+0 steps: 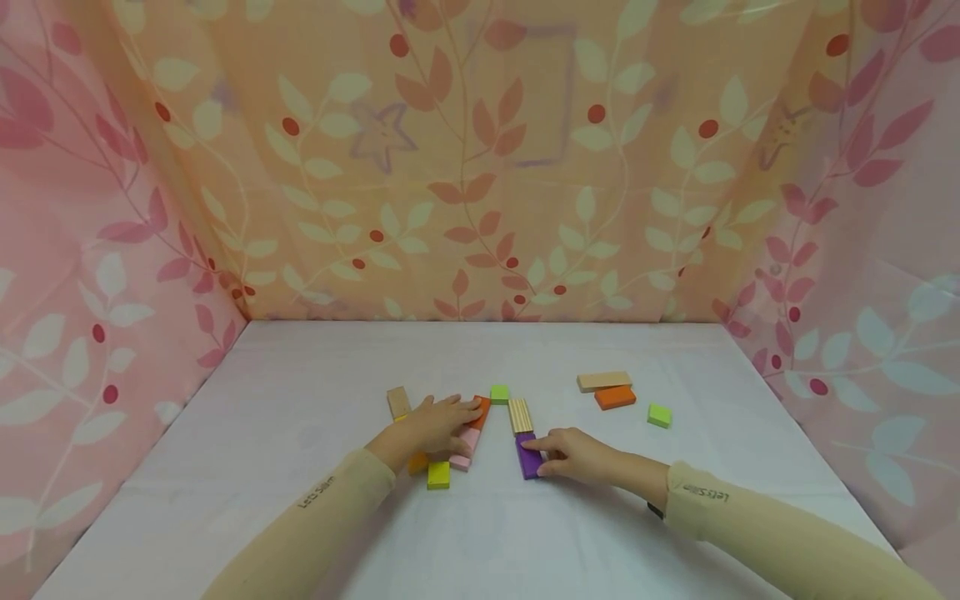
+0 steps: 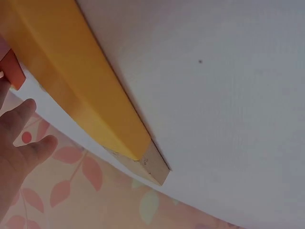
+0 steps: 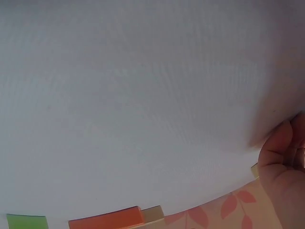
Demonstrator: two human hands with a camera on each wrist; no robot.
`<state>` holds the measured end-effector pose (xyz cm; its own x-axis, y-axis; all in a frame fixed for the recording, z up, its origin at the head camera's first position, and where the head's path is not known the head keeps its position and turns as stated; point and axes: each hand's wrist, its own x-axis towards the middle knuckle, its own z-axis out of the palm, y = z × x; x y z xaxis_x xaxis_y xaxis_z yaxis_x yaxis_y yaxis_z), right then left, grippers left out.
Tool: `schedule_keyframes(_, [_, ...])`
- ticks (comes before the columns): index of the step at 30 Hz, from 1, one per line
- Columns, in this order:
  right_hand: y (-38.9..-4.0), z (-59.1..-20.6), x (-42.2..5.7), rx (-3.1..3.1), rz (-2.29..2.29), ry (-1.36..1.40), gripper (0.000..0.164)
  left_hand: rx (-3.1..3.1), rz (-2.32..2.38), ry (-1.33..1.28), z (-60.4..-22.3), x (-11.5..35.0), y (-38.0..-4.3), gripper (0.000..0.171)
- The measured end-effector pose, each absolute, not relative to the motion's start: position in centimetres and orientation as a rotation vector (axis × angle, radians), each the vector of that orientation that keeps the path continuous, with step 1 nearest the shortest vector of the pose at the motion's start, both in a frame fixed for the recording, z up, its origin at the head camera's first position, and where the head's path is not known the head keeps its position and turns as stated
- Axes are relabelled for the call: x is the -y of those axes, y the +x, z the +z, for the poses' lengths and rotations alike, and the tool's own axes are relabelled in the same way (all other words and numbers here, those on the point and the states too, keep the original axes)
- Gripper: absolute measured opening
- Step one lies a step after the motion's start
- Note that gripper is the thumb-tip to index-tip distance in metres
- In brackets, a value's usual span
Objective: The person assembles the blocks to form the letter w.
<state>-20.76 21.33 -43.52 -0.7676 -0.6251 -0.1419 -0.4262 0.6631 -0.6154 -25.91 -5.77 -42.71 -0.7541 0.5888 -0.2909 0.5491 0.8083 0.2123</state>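
My left hand point(image 1: 438, 425) lies with extended fingers over a red-orange block point(image 1: 482, 410) and a pink block point(image 1: 471, 442), which sit end to end in a slanting row. Its fingertips touch the red-orange one and its thumb lies at the pink one. My right hand point(image 1: 581, 456) pinches a purple block point(image 1: 529, 462), index finger on top and thumb at its right edge. A striped wooden block point(image 1: 521, 416) meets the purple block's far end. Between the tops of both rows is a small green block point(image 1: 499, 394).
Left of my left hand are a plain wooden block point(image 1: 398, 402), a yellow-orange block point(image 2: 90, 81) partly hidden in the head view, and a yellow block point(image 1: 438, 475). To the right lie a long wooden block point(image 1: 603, 381), an orange block point(image 1: 615, 397) and another green block point(image 1: 659, 415).
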Motion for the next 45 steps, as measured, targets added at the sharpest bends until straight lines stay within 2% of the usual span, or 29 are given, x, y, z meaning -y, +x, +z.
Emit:
schedule_keyframes(24, [-20.9,-43.5,-21.8,-2.567,-0.900,-0.685,0.048,-2.657,0.141,0.873,-42.1,5.2,-25.7,0.071])
schedule_keyframes(31, [-21.7,-42.8,-25.2,-2.698,-0.946,-0.521,0.036,-2.713,0.164,0.946,-41.8,4.4,-25.0,0.071])
schedule_keyframes(37, [-23.6,-42.0,-29.3,-2.885,-1.012,-0.427,0.030,-2.819,0.095,0.946,-41.9,0.7,-24.5,0.073])
schedule_keyframes(41, [-24.9,-42.0,-31.8,-2.978,-0.997,-0.350,0.029,-2.870,0.041,0.887,-42.6,-1.4,-24.2,0.075])
schedule_keyframes(45, [-25.4,-41.9,-34.2,-2.992,-0.922,-0.215,0.038,-2.905,-0.042,0.865,-43.1,-2.6,-24.0,0.078])
